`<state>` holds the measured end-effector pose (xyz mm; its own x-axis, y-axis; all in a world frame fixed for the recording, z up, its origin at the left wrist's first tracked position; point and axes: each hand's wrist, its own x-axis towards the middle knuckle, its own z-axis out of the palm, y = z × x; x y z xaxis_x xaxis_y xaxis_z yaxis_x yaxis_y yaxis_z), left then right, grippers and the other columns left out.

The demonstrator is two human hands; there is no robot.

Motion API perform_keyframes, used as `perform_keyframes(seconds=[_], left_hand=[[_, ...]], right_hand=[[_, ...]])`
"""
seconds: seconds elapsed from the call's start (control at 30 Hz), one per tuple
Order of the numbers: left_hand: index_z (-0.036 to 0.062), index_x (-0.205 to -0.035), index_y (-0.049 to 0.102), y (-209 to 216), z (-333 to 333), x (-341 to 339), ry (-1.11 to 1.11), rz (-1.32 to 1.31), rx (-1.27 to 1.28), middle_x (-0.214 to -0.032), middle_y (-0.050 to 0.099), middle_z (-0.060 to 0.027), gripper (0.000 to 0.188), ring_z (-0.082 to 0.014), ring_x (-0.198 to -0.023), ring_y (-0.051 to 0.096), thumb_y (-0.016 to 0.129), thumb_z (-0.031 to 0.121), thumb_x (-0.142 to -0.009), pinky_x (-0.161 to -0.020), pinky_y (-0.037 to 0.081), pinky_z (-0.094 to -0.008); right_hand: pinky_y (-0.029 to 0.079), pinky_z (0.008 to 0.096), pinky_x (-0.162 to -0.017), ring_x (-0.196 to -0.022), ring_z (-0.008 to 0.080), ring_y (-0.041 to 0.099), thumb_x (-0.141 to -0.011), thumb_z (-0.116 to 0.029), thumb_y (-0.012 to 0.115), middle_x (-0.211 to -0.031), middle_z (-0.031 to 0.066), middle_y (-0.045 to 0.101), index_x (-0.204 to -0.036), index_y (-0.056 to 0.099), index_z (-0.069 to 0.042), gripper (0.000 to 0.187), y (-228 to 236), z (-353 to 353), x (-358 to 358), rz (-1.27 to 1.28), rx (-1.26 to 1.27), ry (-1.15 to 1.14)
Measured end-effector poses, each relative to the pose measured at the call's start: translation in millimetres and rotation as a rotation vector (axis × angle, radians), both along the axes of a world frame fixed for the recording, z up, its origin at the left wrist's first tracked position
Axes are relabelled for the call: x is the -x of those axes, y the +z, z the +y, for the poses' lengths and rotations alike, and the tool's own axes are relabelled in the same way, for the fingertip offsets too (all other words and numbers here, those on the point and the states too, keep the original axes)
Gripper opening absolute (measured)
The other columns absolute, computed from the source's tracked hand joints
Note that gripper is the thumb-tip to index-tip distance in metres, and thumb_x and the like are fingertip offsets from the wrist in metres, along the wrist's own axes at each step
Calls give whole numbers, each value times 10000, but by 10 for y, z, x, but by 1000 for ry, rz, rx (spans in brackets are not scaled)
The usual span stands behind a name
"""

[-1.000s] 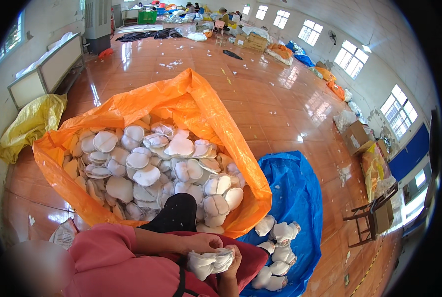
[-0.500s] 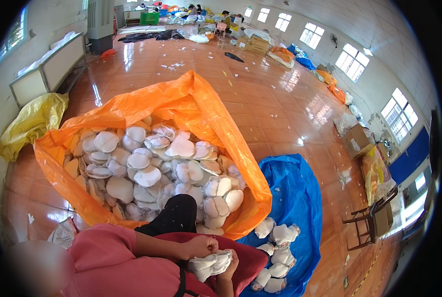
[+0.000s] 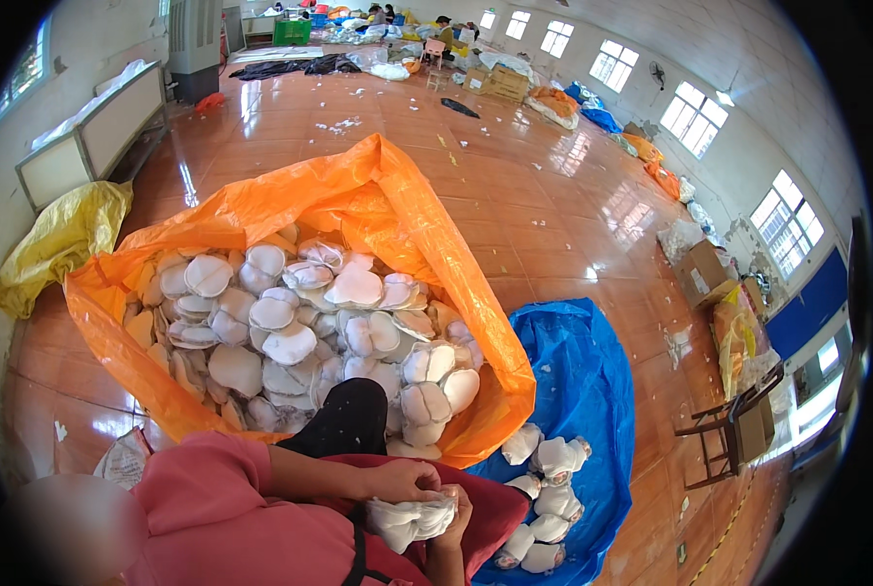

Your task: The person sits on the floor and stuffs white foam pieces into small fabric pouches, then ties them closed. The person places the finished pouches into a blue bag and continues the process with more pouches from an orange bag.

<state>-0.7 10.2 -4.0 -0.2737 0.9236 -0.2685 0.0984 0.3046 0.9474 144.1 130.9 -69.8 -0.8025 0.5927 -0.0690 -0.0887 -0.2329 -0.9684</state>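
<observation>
The right hand [image 3: 461, 516] grasps one end of a bundle of white pads [image 3: 407, 524] over the red cloth [image 3: 495, 503] on the lap. Half a second ago the left hand [image 3: 409, 481] was curled like a fist above the bundle; now its fingers reach forward and bend against the upper edge, close to the right fingertips. I cannot tell whether they pinch it. The orange sack [image 3: 456, 276] of loose pads lies just beyond, the blue sheet [image 3: 583, 381] with several rounded white pieces [image 3: 556, 500] to its right; both look unchanged. Farther off, near the right wall, a brown carton [image 3: 702, 272] carries a small pale label, too small to read. Distant cartons [image 3: 500, 84] show faint dark marks, also illegible.
</observation>
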Motion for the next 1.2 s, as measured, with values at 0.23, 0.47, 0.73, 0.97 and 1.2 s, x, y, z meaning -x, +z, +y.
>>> perform_keyframes(seconds=[0.23,0.47,0.73,0.97,1.2], left_hand=[[40,-1025,651,-181,-42,-15,-36,-20,-2,-962,672,-81,390,-184,-915,629,701,398,-879,-823,488,-323],[45,-1011,647,-233,-73,-63,44,-57,-32,-940,669,-81,365,-187,-880,632,698,386,-890,-796,494,-319],[55,-975,637,-261,-119,-104,39,123,-117,-881,670,-101,316,-238,-821,650,700,351,-884,-748,507,-355],[42,-1018,671,87,-174,23,7,118,23,-886,674,-94,352,-183,-793,624,641,384,-939,-730,504,-330],[7,-1020,655,411,-78,231,-123,-131,383,-915,675,-79,469,-159,-855,626,797,402,-809,-756,501,-315]], right_hand=[[407,219,-585,-637,57,486,-992,-364,583,-707,-32,570,-795,600,-37,382,48,-146,5,-23,29,-24],[447,216,-627,-675,60,519,-997,-337,588,-762,-21,601,-858,619,-19,348,-87,-104,-26,-25,28,11],[440,233,-619,-686,70,520,-1016,-244,537,-762,-17,589,-832,620,-23,300,-36,-170,-31,-44,2,47],[452,269,-635,-684,103,513,-999,-196,530,-731,27,586,-839,616,1,268,17,-137,-5,-77,-138,76],[480,280,-609,-657,110,576,-967,-257,638,-720,65,657,-889,676,-3,268,164,-197,21,-269,-219,84]])
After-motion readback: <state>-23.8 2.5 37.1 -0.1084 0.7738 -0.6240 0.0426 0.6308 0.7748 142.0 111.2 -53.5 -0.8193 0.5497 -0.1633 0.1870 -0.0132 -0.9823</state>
